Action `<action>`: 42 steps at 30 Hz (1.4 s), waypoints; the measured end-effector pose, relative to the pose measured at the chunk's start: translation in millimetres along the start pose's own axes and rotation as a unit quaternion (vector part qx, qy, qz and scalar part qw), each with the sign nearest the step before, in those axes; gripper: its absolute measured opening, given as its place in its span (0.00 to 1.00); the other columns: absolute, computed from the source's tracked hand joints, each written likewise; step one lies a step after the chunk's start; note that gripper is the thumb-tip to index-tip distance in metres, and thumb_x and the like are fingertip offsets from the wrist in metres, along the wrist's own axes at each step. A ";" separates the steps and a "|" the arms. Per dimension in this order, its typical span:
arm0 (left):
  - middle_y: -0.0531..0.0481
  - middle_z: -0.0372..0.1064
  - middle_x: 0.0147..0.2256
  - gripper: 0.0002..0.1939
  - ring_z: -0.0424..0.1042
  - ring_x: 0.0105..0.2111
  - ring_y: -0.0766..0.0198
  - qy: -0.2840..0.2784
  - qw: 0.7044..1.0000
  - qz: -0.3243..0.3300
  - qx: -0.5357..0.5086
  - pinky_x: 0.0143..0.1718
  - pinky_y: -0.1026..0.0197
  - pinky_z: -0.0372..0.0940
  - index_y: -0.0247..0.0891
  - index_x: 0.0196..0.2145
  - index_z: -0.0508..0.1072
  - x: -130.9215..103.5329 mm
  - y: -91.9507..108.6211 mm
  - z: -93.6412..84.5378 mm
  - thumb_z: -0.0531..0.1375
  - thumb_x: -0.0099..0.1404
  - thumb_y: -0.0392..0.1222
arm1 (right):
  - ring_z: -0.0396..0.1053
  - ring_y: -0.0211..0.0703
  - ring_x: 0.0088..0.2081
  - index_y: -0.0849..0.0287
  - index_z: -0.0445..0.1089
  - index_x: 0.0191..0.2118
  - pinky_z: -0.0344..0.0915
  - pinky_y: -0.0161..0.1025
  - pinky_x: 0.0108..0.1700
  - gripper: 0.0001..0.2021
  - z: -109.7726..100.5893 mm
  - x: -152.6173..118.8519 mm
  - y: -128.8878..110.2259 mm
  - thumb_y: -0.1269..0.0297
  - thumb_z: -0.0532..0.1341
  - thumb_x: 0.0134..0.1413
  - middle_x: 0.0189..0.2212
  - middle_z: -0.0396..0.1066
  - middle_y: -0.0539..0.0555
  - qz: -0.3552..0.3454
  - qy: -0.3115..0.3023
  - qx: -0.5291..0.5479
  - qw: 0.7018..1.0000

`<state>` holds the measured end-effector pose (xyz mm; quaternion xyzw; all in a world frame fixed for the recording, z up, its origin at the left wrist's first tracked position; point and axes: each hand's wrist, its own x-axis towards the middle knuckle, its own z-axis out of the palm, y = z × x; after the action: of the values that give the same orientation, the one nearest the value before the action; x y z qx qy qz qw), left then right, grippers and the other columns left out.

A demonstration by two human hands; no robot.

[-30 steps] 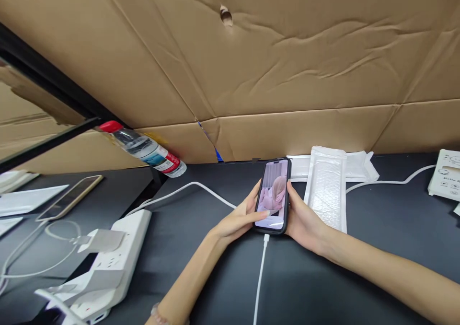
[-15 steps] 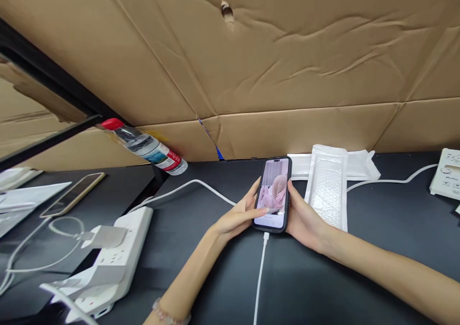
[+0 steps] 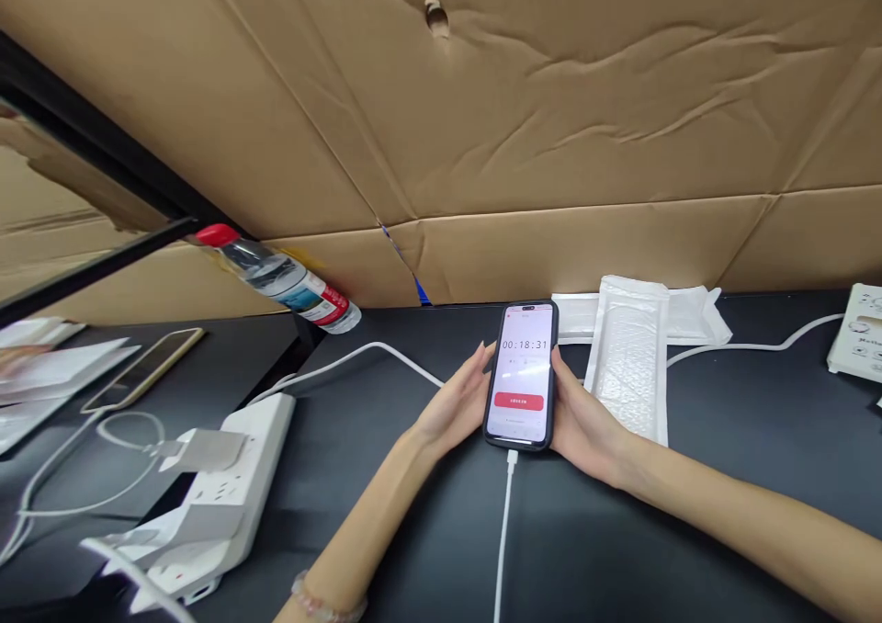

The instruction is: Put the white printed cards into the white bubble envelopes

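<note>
A smartphone (image 3: 520, 375) in a dark case is held upright above the black desk, its lit screen facing me. The screen reads 00:18:31 over a red bar. My right hand (image 3: 585, 421) grips the phone's right edge, fingers hidden behind it. At the left edge is my left hand (image 3: 456, 409), its thumb raised off the screen and its other fingers partly hidden behind the phone. A white charging cable (image 3: 505, 522) runs from the phone's lower end toward me. Just beyond my right hand lie white padded envelopes (image 3: 628, 361), one across another.
A power strip (image 3: 252, 458) with plugged-in chargers lies at left. Behind it a water bottle (image 3: 303, 288) leans near the black frame. Another phone (image 3: 141, 370) and white papers (image 3: 62, 370) lie farther left. A white box (image 3: 858, 334) stands at right. Cardboard (image 3: 585, 127) backs the desk.
The phone's screen has switched from a pink picture to a timer page. My left thumb has lifted off the glass. At far left, the white papers have shifted.
</note>
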<state>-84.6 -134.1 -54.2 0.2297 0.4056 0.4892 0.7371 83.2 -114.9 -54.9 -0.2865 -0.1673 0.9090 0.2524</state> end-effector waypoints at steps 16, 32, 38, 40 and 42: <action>0.46 0.75 0.49 0.16 0.74 0.49 0.58 0.168 0.986 -0.007 0.006 0.49 0.61 0.68 0.39 0.53 0.71 -21.3 0.6 -8.1 0.59 0.67 0.35 | 0.76 0.46 0.39 0.64 0.59 0.65 0.68 0.46 0.51 0.39 -1.9 -5.8 -20.7 0.37 0.49 0.60 0.41 0.77 0.63 0.069 -0.013 -0.233 0.970; 0.50 0.74 0.49 0.21 0.71 0.51 0.57 0.326 0.937 0.019 0.124 0.41 0.66 0.66 0.41 0.48 0.73 -88.7 7.4 -45.9 0.67 0.57 0.46 | 0.69 0.44 0.34 0.59 0.72 0.38 0.62 0.38 0.32 0.10 -35.7 14.5 -30.3 0.60 0.57 0.64 0.34 0.70 0.56 -0.314 0.020 -0.866 0.390; 0.49 0.72 0.53 0.29 0.68 0.55 0.53 0.330 0.936 0.009 0.123 0.42 0.64 0.66 0.42 0.50 0.70 -99.9 -0.7 -49.6 0.70 0.53 0.51 | 0.72 0.46 0.33 0.63 0.67 0.38 0.56 0.37 0.26 0.12 -23.4 28.7 -33.8 0.66 0.48 0.69 0.32 0.72 0.59 -0.246 0.127 -0.903 0.328; 0.49 0.72 0.53 0.30 0.68 0.55 0.53 0.325 0.936 0.004 0.137 0.43 0.64 0.66 0.41 0.50 0.71 -96.8 -2.9 -50.1 0.70 0.51 0.53 | 0.73 0.47 0.35 0.63 0.67 0.39 0.56 0.37 0.26 0.12 -21.5 31.8 -37.3 0.66 0.48 0.69 0.34 0.73 0.60 -0.237 0.140 -0.906 0.321; 0.48 0.73 0.52 0.30 0.68 0.54 0.53 0.308 0.940 0.004 0.147 0.45 0.63 0.66 0.41 0.48 0.72 -87.3 -4.1 -48.9 0.70 0.50 0.54 | 0.74 0.47 0.35 0.63 0.67 0.40 0.56 0.37 0.26 0.13 -21.2 33.8 -39.5 0.64 0.48 0.69 0.35 0.74 0.60 -0.230 0.146 -0.909 0.314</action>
<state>-139.4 -217.9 -52.3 0.1755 0.6792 0.4741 0.5320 86.4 -60.6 -68.4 -0.4134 -0.9084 0.0337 0.0522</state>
